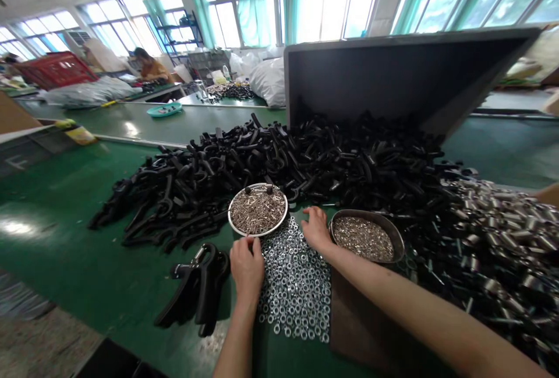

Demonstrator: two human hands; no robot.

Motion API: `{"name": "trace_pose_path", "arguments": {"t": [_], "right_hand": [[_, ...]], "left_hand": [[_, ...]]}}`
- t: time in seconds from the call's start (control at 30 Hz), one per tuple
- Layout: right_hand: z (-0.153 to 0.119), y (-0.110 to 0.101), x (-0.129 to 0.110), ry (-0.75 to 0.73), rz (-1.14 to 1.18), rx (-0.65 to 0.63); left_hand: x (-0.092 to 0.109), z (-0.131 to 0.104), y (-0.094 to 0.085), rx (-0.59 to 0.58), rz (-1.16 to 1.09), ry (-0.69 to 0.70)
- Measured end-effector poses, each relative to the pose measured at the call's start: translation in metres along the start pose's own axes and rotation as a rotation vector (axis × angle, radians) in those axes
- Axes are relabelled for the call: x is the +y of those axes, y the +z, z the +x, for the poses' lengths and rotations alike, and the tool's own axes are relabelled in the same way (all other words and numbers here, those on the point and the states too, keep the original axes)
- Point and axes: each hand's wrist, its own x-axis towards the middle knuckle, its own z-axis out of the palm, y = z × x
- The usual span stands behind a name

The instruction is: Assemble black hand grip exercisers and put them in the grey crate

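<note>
My left hand (247, 262) is at the near rim of a white bowl (257, 215) full of small metal pins. Its fingers are closed, with a bit of something dark between them that I cannot make out. My right hand (316, 228) reaches over the far end of a spread of metal nuts (299, 285), its fingers apart and bent. Beside that wrist stands an oval metal tin (397, 241) of tiny metal parts. To the left of my left hand lie black plastic spring clamps (201, 288).
A heap of black clamp parts (244, 156) stretches behind the bowls, below a tilted grey bin (393, 75). Metal springs or sleeves (502, 215) are piled at right. A teal dish (165, 109) is farther back. Another person (151, 68) sits at a distant table.
</note>
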Motion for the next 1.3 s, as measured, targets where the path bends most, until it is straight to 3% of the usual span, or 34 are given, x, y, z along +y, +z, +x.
{"name": "trace_pose_path", "arguments": {"t": [0.13,0.23,0.43,0.63,0.77,0.83,0.93,1.0,1.17,1.3], "right_hand": [[-0.003,0.019,0.001,-0.114,-0.06,0.002],[-0.002,0.023,-0.006,-0.302,-0.073,-0.103],[-0.02,0.018,-0.015,-0.595,-0.06,-0.304],[-0.059,0.01,-0.012,-0.653,-0.049,-0.367],[-0.072,-0.006,-0.006,-0.667,-0.053,-0.429],[-0.069,-0.012,0.0,-0.587,-0.11,-0.364],[-0.058,-0.009,0.006,-0.434,-0.221,-0.264],[-0.048,0.001,0.004,-0.449,-0.243,-0.287],[-0.028,0.024,-0.019,-0.596,-0.202,-0.341],[-0.035,0.016,-0.024,-0.67,-0.183,-0.402]], "left_hand": [[-0.016,-0.012,0.01,-0.251,0.029,0.24],[-0.018,-0.007,0.014,-0.364,0.029,0.316],[-0.012,-0.005,0.012,-0.456,-0.026,0.381],[-0.012,-0.02,-0.006,-0.533,-0.184,0.391],[-0.015,-0.027,-0.022,-0.605,-0.366,0.288],[-0.017,-0.023,-0.024,-0.501,-0.466,0.113],[-0.019,-0.007,-0.017,-0.13,-0.689,-0.307],[-0.017,0.008,-0.009,0.026,-0.822,-0.485],[-0.012,0.04,0.008,0.019,-0.929,-0.555],[-0.014,0.052,0.008,-0.02,-0.98,-0.565]]}}
